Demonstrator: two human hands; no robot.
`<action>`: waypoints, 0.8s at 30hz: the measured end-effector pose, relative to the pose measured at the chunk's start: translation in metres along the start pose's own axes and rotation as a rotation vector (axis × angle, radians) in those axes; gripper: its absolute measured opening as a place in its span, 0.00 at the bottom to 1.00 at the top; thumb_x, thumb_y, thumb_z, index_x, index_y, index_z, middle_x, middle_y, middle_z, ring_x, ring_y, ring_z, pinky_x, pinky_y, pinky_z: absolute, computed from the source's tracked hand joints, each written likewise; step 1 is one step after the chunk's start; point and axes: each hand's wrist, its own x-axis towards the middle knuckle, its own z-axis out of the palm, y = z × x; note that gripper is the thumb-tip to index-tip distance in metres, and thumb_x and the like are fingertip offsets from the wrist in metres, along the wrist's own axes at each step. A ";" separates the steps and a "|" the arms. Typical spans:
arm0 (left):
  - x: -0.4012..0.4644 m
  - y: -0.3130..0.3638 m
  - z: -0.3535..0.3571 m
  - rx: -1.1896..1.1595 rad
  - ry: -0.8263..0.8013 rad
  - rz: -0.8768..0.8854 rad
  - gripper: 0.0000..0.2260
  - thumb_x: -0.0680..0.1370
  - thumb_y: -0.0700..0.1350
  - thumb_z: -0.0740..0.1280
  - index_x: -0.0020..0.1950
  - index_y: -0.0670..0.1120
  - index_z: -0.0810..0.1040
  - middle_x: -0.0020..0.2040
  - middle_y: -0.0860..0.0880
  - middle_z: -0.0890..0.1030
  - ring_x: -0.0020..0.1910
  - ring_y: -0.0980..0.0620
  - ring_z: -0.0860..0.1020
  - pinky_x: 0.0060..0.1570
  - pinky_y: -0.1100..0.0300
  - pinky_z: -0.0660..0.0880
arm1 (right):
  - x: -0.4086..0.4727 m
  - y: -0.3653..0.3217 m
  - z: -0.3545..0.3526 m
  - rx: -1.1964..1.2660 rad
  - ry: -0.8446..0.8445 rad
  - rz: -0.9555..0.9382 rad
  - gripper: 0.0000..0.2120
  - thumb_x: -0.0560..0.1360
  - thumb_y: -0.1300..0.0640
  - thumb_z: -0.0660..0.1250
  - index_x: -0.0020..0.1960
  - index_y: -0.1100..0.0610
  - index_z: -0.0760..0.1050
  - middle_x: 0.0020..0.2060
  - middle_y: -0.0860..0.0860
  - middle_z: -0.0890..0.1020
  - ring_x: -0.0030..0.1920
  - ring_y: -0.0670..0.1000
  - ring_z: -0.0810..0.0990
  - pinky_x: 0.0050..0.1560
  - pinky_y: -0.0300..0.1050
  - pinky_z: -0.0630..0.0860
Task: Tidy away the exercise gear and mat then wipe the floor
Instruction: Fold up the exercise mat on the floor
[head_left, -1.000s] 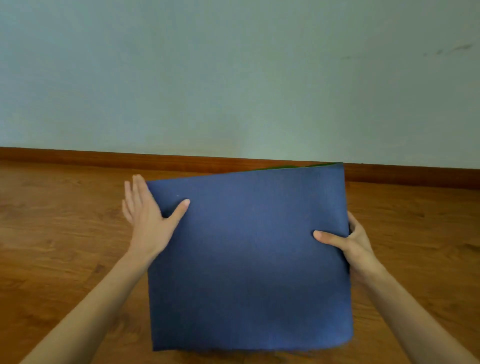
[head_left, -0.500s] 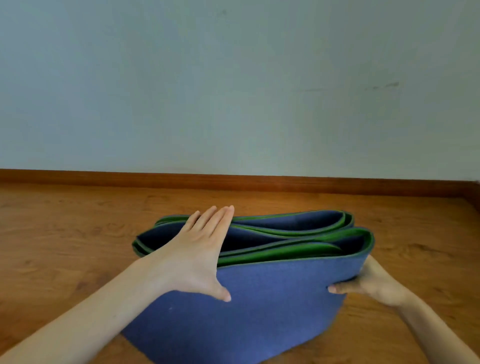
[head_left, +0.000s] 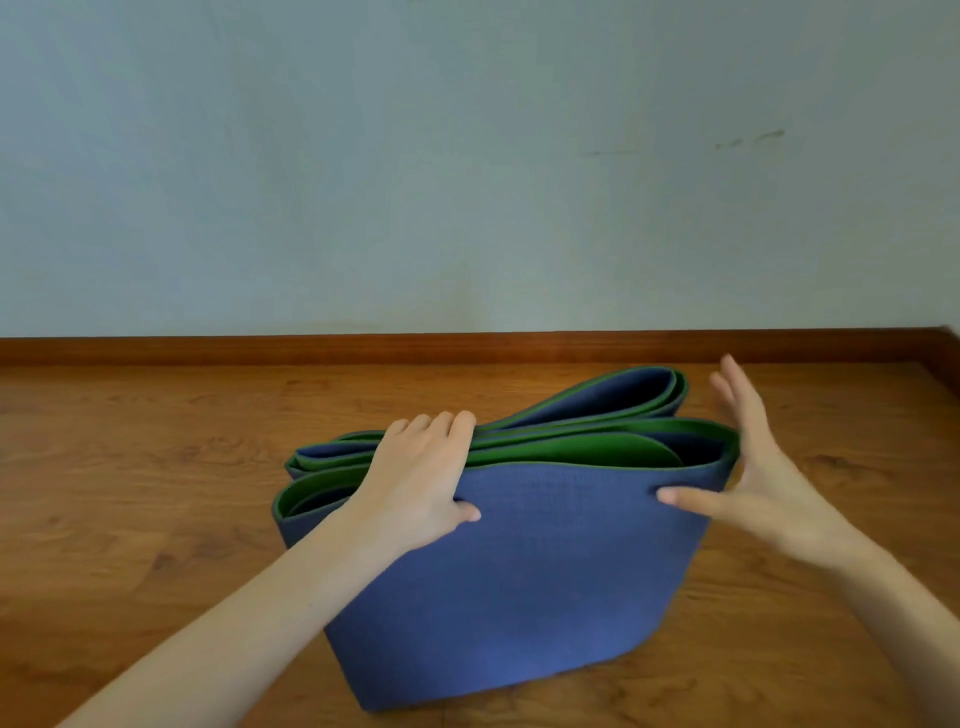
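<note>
I'm in a room at home: wood-look floor (head_left: 156, 519), brown skirting board (head_left: 311, 349), and a plain pale wall (head_left: 467, 156).

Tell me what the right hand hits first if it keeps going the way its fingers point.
Probably nothing close: the right hand points up and away past the mat, toward the skirting board, though depth is unclear.
</note>
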 end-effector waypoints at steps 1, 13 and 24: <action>0.001 0.001 0.001 0.011 0.009 -0.016 0.34 0.70 0.60 0.70 0.68 0.47 0.61 0.61 0.52 0.72 0.59 0.49 0.71 0.61 0.56 0.65 | 0.003 -0.012 0.003 -0.235 0.081 -0.153 0.60 0.54 0.34 0.76 0.74 0.39 0.41 0.75 0.43 0.52 0.75 0.43 0.51 0.71 0.46 0.55; -0.003 -0.005 -0.011 0.004 0.004 0.145 0.36 0.67 0.65 0.70 0.69 0.51 0.62 0.62 0.54 0.73 0.60 0.53 0.72 0.59 0.59 0.67 | 0.049 -0.084 0.071 -1.021 -0.373 -0.311 0.32 0.62 0.34 0.72 0.57 0.51 0.69 0.47 0.48 0.76 0.48 0.52 0.78 0.39 0.46 0.70; 0.019 -0.008 -0.005 0.019 -0.081 0.149 0.38 0.64 0.65 0.72 0.67 0.50 0.64 0.59 0.53 0.73 0.56 0.52 0.72 0.55 0.58 0.67 | 0.060 -0.072 0.071 -1.006 -0.423 -0.219 0.29 0.62 0.35 0.73 0.51 0.52 0.67 0.43 0.48 0.73 0.46 0.53 0.76 0.38 0.47 0.69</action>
